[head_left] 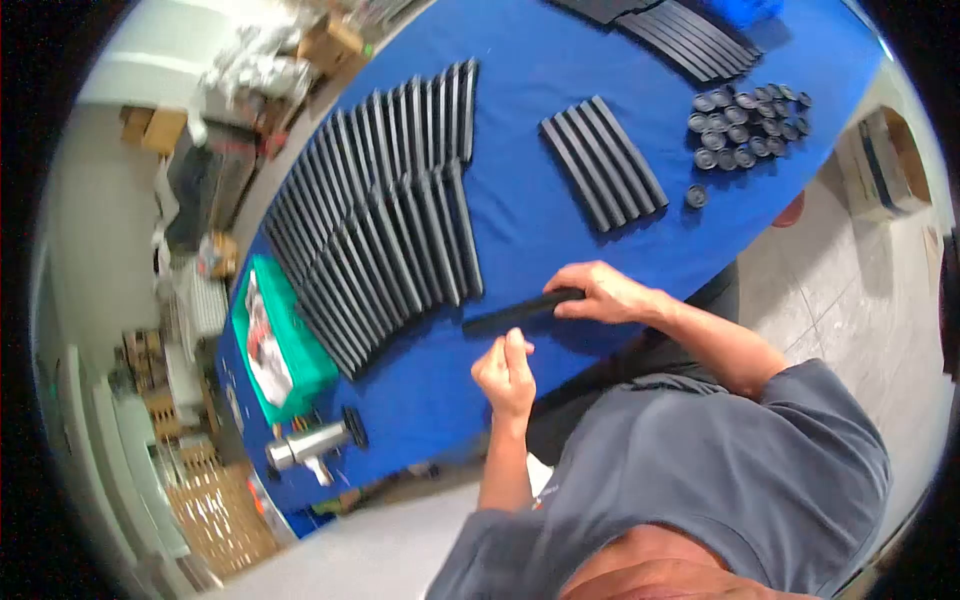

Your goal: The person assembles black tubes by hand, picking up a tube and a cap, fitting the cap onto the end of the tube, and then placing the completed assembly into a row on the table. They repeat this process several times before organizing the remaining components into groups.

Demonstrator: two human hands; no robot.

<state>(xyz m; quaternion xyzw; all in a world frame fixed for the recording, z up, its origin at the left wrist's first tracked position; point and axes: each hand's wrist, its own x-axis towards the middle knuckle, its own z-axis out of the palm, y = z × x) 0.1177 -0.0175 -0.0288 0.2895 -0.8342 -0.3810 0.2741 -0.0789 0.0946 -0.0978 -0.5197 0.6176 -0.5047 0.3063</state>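
Note:
A short black tube [515, 313] lies slanted just above the blue cloth. My right hand [605, 292] grips its right end between thumb and fingers. My left hand [508, 375] is closed in a fist just below the tube's left end, thumb uppermost; whatever it may hold is hidden. Beyond my hands, several black tubes [602, 165] lie side by side. Small round black caps [738, 132] are clustered at the upper right, with a single cap [696, 196] apart from them. To the left, two long overlapping rows of black tubes [385, 200] fan across the cloth.
A green tray [318, 372] with white and reddish items stands at the left edge of the blue-covered table [510, 215]. Near it lies a silver tool with a black end [312, 445]. More black strips [690, 42] lie at the far end. A cardboard box [880, 165] stands on the floor.

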